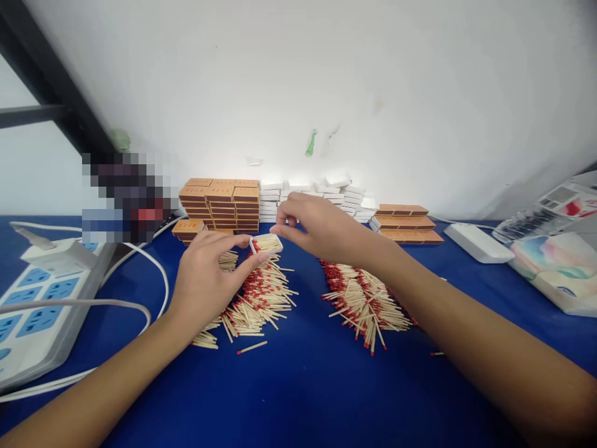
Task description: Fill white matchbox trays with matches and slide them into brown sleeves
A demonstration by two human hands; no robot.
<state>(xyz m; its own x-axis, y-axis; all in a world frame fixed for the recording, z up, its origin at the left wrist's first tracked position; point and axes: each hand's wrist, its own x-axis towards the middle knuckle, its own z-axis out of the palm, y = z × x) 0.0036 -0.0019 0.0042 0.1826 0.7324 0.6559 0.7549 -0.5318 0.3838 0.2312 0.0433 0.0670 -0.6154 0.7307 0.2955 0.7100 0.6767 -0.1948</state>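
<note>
A small white matchbox tray (pixel 280 241) with matches in it is pinched between the thumb and fingers of my left hand (pixel 205 277). The tray is tilted above a left pile of red-tipped matches (pixel 263 302). My right hand (pixel 321 227) is just right of the tray, its fingers curled and thumb against them; whatever they hold, if anything, is hidden. Below my right forearm spreads a second pile of matches (pixel 368 305). One loose match (pixel 252 348) lies in front of the left pile.
Along the wall stand stacked orange matchboxes (pixel 219 205), white trays (pixel 268 203) and more orange boxes (pixel 405 222) to the right. A power strip (pixel 77 320) with white cables lies left. At right are a white device (pixel 479 243) and a pastel soft pack (pixel 555 274).
</note>
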